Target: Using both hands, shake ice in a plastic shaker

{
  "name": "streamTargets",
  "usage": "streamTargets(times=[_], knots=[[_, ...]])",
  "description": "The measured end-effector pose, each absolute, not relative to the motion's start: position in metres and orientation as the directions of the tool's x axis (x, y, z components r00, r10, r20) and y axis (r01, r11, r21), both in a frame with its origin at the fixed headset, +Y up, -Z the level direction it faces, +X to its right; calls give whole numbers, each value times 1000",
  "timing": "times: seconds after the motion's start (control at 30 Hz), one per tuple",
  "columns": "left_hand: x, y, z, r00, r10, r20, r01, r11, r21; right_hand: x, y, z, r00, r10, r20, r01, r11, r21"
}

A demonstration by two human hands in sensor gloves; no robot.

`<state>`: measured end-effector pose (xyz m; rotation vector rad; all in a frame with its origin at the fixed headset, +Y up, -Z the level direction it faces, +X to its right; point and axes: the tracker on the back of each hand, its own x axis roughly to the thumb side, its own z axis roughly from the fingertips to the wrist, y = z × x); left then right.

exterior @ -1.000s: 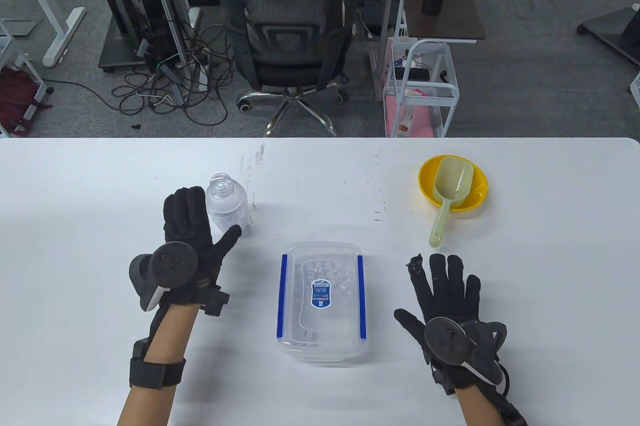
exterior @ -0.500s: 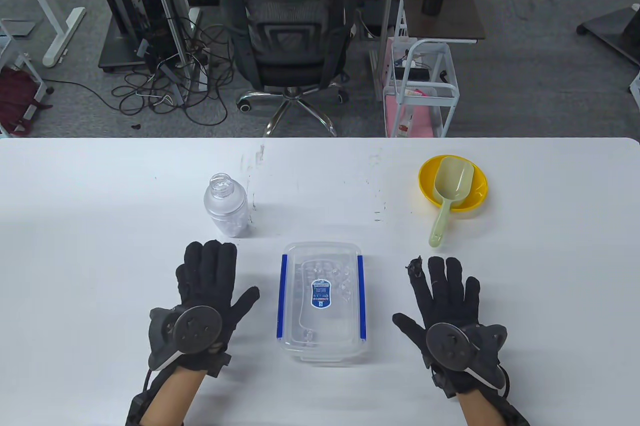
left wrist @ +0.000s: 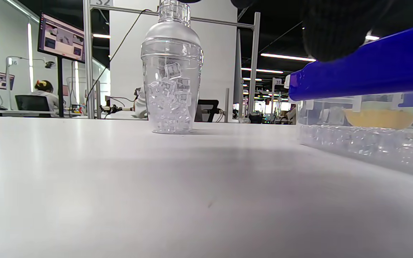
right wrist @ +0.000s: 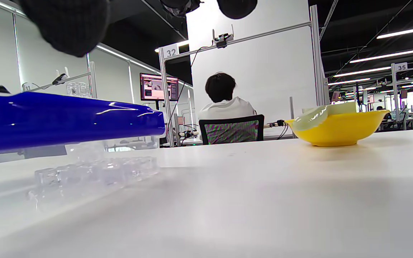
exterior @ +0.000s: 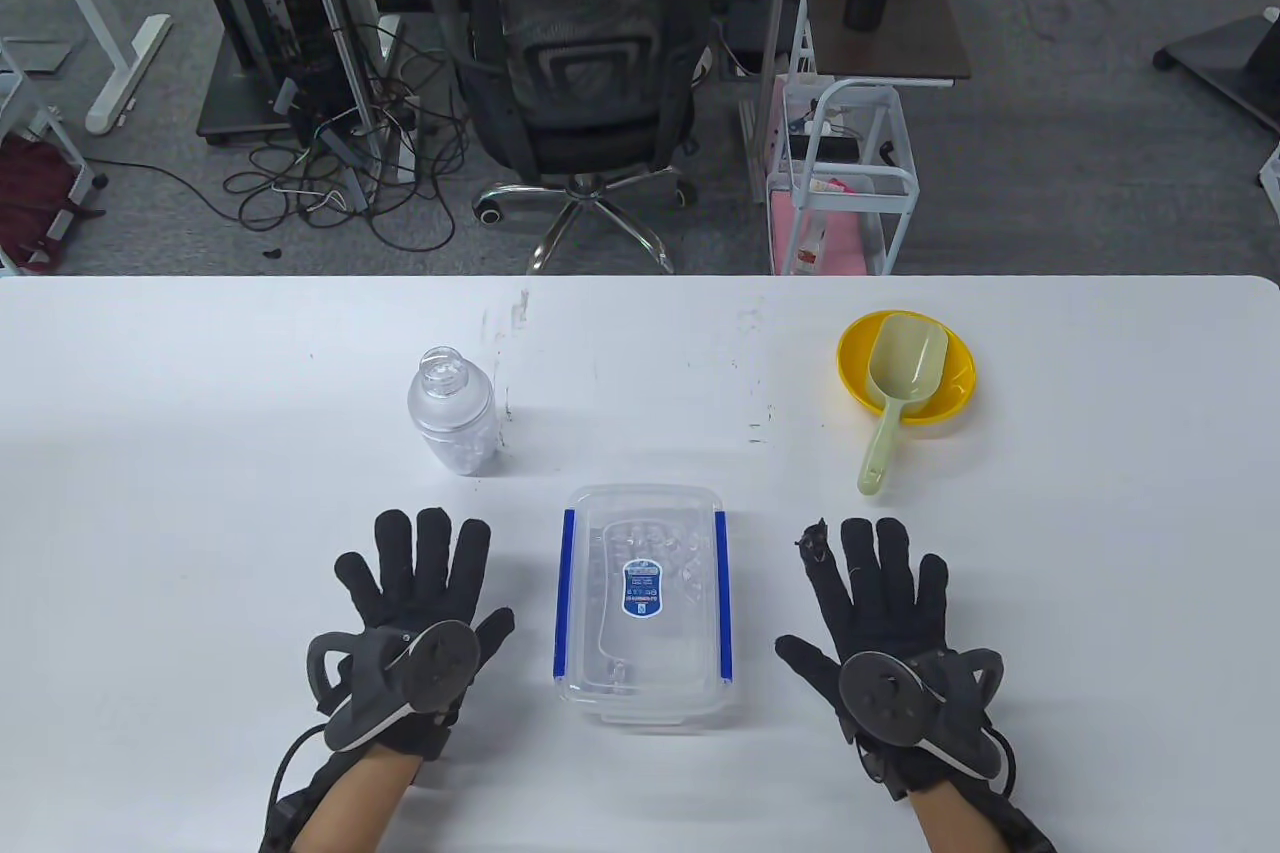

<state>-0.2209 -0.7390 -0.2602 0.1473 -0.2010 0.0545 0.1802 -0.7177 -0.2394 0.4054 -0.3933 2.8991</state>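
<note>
Neither grip has hold of anything: the left hand (exterior: 420, 608) and the right hand (exterior: 880, 613) lie flat on the white surface (exterior: 200, 493), fingers straight and spread, one on each side of the clear lidded box (exterior: 645, 603) with blue clips. Ice cubes show through that box's wall in both wrist views. Farther back on the right sits the yellow bowl (exterior: 955, 388) with a pale green scoop (exterior: 895, 393) resting in it, its handle hanging over the rim onto the surface. Smaller, and beyond the left hand, the plastic shaker (exterior: 452, 413) stands upright and capped, apart from both hands. The left wrist view shows ice piled in its lower half.

With ice already loaded and the cap on, I judge this a rest pose either just ahead of the shake or just after it; the frames alone don't settle which. If shaking is still due, the next move calls for both hands to reach forward and left, one wrapping the body and the other holding the cap down.
</note>
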Motion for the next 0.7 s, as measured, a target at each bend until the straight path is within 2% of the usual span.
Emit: streamTargets(times=[0.7], knots=[[-220, -739, -260, 979, 57, 196, -86, 986, 143, 179, -720, -241, -938, 168, 302, -234, -952, -199]])
